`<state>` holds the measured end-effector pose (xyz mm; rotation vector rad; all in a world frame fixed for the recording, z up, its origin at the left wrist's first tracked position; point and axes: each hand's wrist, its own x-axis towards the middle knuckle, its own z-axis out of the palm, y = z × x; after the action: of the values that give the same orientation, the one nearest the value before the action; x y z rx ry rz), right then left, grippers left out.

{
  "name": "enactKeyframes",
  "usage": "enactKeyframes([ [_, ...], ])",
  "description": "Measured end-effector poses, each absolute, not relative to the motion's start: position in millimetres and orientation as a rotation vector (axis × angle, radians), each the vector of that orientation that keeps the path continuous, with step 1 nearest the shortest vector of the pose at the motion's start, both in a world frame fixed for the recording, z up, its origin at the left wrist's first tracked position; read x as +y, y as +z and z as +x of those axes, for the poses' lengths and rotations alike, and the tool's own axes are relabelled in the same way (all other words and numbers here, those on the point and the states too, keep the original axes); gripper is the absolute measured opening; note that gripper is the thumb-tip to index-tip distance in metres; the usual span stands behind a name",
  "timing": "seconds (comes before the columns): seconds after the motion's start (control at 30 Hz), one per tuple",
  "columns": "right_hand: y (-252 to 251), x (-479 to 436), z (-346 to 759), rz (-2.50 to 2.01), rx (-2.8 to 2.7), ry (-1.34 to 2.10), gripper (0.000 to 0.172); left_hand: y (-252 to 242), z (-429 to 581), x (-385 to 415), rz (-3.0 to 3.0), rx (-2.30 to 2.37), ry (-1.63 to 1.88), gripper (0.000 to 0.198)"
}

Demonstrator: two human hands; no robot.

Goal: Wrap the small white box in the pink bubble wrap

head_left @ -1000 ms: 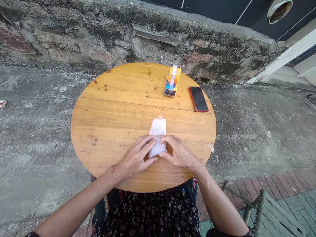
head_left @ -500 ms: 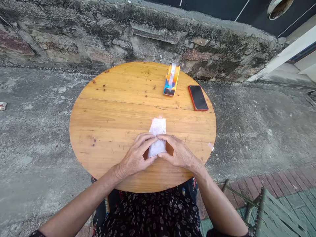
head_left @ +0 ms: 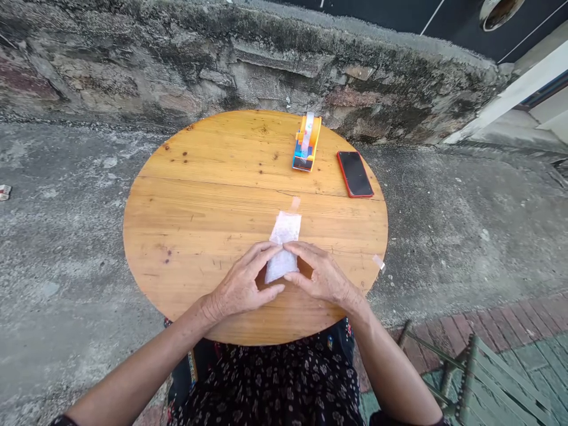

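Observation:
A small packet in whitish, translucent wrap (head_left: 285, 228) lies on the round wooden table in front of me. A short strip of clear tape (head_left: 295, 205) sticks out from its far end. My left hand (head_left: 251, 275) curves round the packet's left side, fingertips pressing on its middle and thumb just off the near edge. From the other side my right hand (head_left: 317, 269) grips it, fingertips on top and thumb at the near right corner. The fingertips of both hands nearly meet. What is inside the wrap cannot be made out.
Toward the far edge of the table (head_left: 199, 204) stands an orange and blue tape dispenser (head_left: 306, 142). A phone in a red case (head_left: 355, 174) lies right of it. Another tape piece (head_left: 378, 262) hangs at the right edge. A green chair (head_left: 497, 384) stands at lower right, a stone wall (head_left: 266, 65) beyond.
The packet has turned slightly, its far end shifting right, and more of the tape strip shows. My left thumb has come away from the packet's near edge.

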<state>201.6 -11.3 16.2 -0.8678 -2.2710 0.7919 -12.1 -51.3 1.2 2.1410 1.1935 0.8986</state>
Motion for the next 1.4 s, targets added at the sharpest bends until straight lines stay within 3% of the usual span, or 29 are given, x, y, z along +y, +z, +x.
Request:
enactKeyframes([
  [0.1, 16, -8, 203, -0.864, -2.26, 0.845, 0.05, 5, -16, -53, 2.159, 1.156, 0.861, 0.075],
  [0.57, 28, -5, 208, -0.952, -2.187, 1.201, 0.052, 10, -17, -60, 2.129, 1.149, 0.859, 0.06],
  [0.97, 44, 4, 204, -0.863, -2.452, 0.938, 0.029, 22, -14, -45, 2.071, 1.189, 0.828, 0.041],
  [1.4, 45, -2, 200, -0.997, -2.489, 0.721, 0.024, 17, -12, -40, 2.275, 1.171, 0.885, 0.032],
])
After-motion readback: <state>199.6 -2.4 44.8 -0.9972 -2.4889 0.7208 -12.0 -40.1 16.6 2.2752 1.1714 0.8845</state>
